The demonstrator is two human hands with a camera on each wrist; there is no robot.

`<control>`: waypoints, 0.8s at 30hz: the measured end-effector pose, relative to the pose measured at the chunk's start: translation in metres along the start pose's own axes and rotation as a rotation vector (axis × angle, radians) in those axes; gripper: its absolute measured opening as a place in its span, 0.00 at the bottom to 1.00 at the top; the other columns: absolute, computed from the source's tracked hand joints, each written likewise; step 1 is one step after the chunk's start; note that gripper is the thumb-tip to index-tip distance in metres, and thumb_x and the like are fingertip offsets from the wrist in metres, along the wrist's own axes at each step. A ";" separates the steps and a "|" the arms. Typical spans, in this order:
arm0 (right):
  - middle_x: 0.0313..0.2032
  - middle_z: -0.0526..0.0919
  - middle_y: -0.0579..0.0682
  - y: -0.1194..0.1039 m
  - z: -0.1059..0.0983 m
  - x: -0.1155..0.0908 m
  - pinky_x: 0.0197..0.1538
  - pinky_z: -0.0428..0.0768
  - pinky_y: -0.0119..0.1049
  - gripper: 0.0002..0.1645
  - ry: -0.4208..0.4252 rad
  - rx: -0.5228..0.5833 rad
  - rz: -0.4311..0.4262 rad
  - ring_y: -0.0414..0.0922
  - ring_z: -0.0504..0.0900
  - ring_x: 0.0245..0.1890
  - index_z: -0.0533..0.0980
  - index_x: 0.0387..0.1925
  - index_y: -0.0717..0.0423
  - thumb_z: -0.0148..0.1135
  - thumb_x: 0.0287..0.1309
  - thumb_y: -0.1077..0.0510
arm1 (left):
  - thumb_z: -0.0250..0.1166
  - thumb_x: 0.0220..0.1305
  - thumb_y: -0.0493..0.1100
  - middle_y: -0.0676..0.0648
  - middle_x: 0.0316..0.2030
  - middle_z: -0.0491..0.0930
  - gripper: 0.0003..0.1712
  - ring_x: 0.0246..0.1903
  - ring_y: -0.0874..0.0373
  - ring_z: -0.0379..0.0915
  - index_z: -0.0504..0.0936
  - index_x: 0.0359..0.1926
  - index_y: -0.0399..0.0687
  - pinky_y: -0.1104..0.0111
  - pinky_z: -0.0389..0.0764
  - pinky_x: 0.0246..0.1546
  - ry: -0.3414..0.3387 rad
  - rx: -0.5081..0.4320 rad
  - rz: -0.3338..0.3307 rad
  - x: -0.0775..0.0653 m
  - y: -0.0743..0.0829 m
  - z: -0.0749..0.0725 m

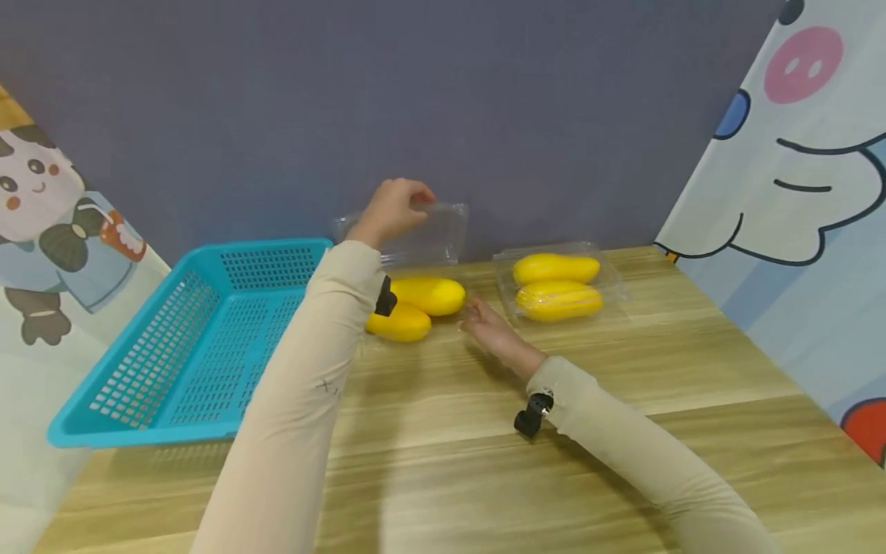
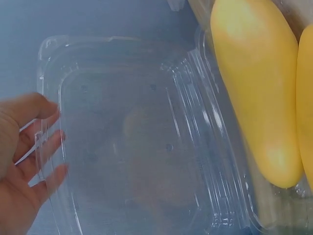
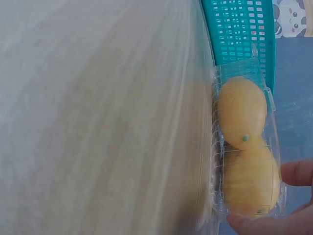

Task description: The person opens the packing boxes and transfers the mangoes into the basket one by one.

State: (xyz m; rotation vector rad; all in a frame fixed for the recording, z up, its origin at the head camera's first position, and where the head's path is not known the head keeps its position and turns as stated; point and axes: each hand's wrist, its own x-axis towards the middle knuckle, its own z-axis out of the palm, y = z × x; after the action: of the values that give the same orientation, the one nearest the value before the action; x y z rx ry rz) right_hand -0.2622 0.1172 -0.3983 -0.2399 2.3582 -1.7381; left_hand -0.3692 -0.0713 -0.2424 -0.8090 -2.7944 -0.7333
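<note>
A clear plastic clamshell container (image 3: 218,161) stands on the table with two smooth, elongated yellow fruits (image 1: 431,295) in its base. Its see-through lid (image 2: 127,132) is raised, upright against the grey backdrop. My left hand (image 1: 394,209) pinches the lid's outer edge, the thumb on one face and the fingertips seen at the other. Low at the container's right end, my right hand (image 1: 490,327) holds the base's side, with thumb and a finger (image 3: 296,172) at its corner. The left forearm hides part of the base in the head view.
A turquoise perforated basket (image 1: 148,439) stands left of the container. To the right is a second clear container (image 1: 503,286) with two more yellow fruits (image 1: 557,300). The grey backdrop (image 1: 388,100) rises behind the wooden table (image 1: 450,477), with cartoon-printed cloths (image 1: 844,223) at both sides.
</note>
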 end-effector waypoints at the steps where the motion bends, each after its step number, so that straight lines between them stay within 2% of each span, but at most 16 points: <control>1: 0.68 0.53 0.68 0.000 0.001 0.000 0.68 0.57 0.53 0.39 0.000 0.000 -0.007 0.61 0.55 0.68 0.45 0.70 0.68 0.49 0.64 0.61 | 0.61 0.61 0.35 0.44 0.51 0.79 0.17 0.52 0.50 0.73 0.79 0.52 0.41 0.62 0.73 0.55 0.019 0.007 0.002 0.000 -0.001 0.000; 6: 0.68 0.52 0.69 0.000 0.002 0.000 0.68 0.57 0.53 0.40 0.006 0.002 -0.010 0.61 0.54 0.68 0.44 0.70 0.69 0.49 0.64 0.62 | 0.59 0.62 0.34 0.42 0.51 0.79 0.17 0.52 0.48 0.73 0.79 0.52 0.40 0.61 0.73 0.54 0.068 0.093 -0.028 0.002 -0.001 0.003; 15: 0.68 0.52 0.69 0.004 0.000 0.001 0.68 0.58 0.52 0.40 0.006 0.002 -0.001 0.61 0.54 0.68 0.43 0.70 0.69 0.48 0.65 0.61 | 0.62 0.61 0.38 0.42 0.52 0.79 0.21 0.51 0.44 0.73 0.76 0.57 0.45 0.55 0.75 0.51 0.074 0.415 -0.113 0.014 0.009 0.013; 18: 0.69 0.52 0.69 0.002 0.000 0.002 0.68 0.57 0.52 0.39 0.015 -0.014 -0.010 0.61 0.54 0.68 0.44 0.70 0.69 0.49 0.65 0.60 | 0.63 0.61 0.39 0.41 0.54 0.77 0.23 0.53 0.43 0.69 0.75 0.58 0.43 0.52 0.71 0.55 0.066 0.449 -0.119 0.015 0.011 0.012; 24: 0.67 0.54 0.70 0.000 0.000 0.003 0.68 0.58 0.53 0.38 0.016 -0.024 -0.015 0.62 0.55 0.67 0.46 0.69 0.71 0.48 0.65 0.61 | 0.62 0.61 0.42 0.40 0.58 0.73 0.27 0.56 0.43 0.66 0.71 0.61 0.43 0.50 0.67 0.58 0.043 0.458 -0.139 0.014 0.012 0.011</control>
State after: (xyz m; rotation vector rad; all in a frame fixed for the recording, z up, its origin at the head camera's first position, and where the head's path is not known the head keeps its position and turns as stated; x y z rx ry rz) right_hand -0.2650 0.1163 -0.3987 -0.2490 2.3956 -1.7257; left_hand -0.3749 -0.0506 -0.2429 -0.5115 -2.8281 -0.1069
